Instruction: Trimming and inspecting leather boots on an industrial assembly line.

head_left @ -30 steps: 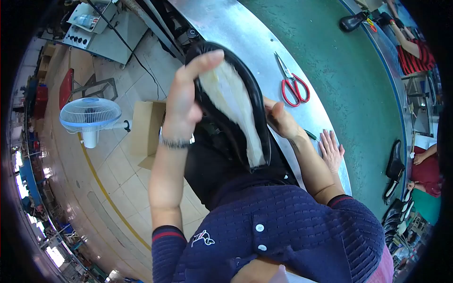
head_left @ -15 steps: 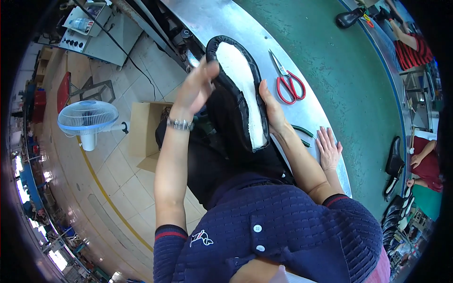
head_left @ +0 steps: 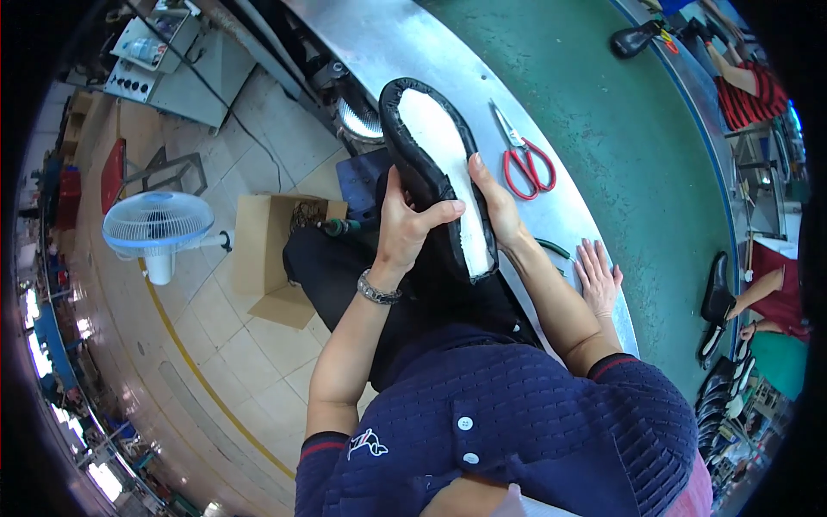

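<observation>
A black shoe upper (head_left: 407, 153), sole side up, is held above my lap. Its gathered edge is folded in around a white insole (head_left: 431, 121). My left hand (head_left: 408, 222) grips the left side near the middle, thumb pressed across the folded edge onto the white. On the opposite side, my right hand (head_left: 500, 207) clasps the shoe, its thumb along the edge and its other fingers hidden behind. Just right of the shoe, red-handled scissors (head_left: 526, 164) lie on the metal bench, partly spread. Green-handled pliers (head_left: 552, 247) lie beside my right wrist.
Another person's hand (head_left: 600, 277) rests flat on the metal bench (head_left: 422, 47). An open cardboard box (head_left: 258, 233) and a blue-white fan (head_left: 158, 215) stand at the left. A dark tool with a green part (head_left: 340, 227) is by my knee. Across the green floor, people work near black shoes (head_left: 718, 289).
My left hand has come down from beside the toe end and now grips the shoe's left side, thumb on the insole. The shoe has shifted slightly toward me. My right hand keeps its hold.
</observation>
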Demonstrator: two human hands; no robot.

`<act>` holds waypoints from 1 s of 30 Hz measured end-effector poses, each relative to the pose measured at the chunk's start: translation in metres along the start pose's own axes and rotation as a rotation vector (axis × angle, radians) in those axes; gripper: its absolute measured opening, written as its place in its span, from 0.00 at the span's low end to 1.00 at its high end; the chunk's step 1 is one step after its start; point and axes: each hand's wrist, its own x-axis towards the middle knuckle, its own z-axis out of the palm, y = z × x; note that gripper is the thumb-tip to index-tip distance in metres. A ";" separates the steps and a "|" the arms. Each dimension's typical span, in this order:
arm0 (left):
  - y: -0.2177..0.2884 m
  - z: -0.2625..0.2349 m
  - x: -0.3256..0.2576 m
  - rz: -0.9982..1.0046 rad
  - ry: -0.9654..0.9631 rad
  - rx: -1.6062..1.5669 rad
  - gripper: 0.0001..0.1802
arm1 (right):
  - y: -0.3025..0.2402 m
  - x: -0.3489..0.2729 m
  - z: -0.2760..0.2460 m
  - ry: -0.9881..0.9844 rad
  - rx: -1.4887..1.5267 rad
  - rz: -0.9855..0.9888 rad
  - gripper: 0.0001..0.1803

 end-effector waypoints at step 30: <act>-0.006 -0.111 -0.094 -0.193 0.304 0.422 0.19 | -0.101 -0.029 -0.304 0.791 0.482 -0.749 0.37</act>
